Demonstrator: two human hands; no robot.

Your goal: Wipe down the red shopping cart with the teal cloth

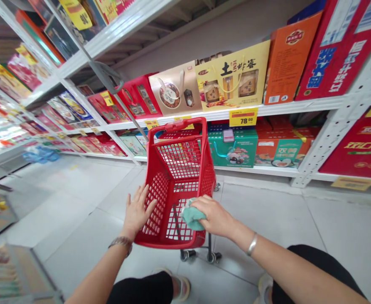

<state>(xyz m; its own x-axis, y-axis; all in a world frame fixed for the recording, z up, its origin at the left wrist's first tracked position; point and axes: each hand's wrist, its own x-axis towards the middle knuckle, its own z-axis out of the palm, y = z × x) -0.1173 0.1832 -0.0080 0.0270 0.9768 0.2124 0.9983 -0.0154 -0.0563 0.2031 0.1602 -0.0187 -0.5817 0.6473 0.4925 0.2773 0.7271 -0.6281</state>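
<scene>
In front of me stands a red plastic shopping cart (169, 243) with a lattice basket and small dark wheels. My left hand (137, 214) is at the basket's left side, fingers spread, holding nothing; whether it touches the rim I cannot tell. A crumpled green cloth (193, 216) is bunched in my right hand (211, 214), whose fingers are closed round it at the basket's right side. Part of the right rim is hidden behind the cloth and hand. A grey pole with a handle (109, 78) slants up behind the cart to the left.
White shelves (277, 110) with gift boxes run along the far side, including a yellow honey box (232, 80) and a green box (245, 143). A low display (30, 270) is blurred at lower left. Pale tiled floor (77, 190) surrounds the cart, with my shoes near its wheels.
</scene>
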